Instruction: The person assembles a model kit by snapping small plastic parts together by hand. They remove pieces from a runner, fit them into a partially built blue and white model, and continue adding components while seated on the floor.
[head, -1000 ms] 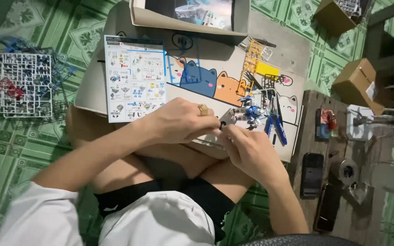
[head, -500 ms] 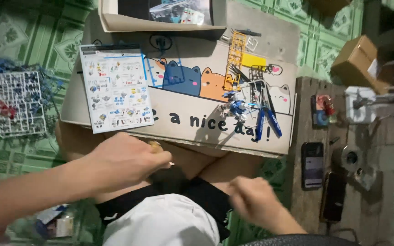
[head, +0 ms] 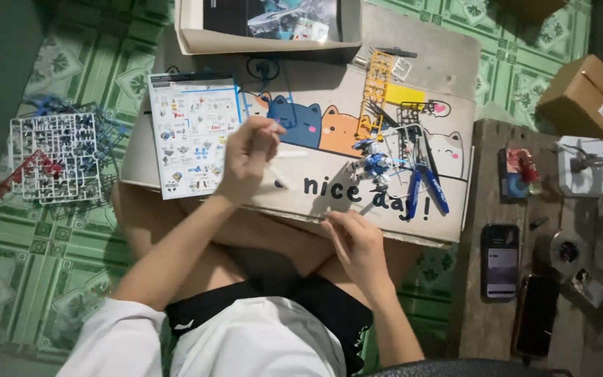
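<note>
My left hand [head: 246, 157] has gone up over the lap worktop [head: 455, 63], its grip pinched together on a small white part [head: 284, 183]. My right hand [head: 357, 244] sits low, fingers curled; its grip I cannot tell. The blue robot model [head: 373, 164] stands nearby.

Left hand [head: 249, 157] raised, fingers curled in a pinch, forearm extended forward. Right hand [head: 357, 241] lower, fingers loosely bent, wrist near the lap.

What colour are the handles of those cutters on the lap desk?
Blue handles, seen in the head view.
</note>
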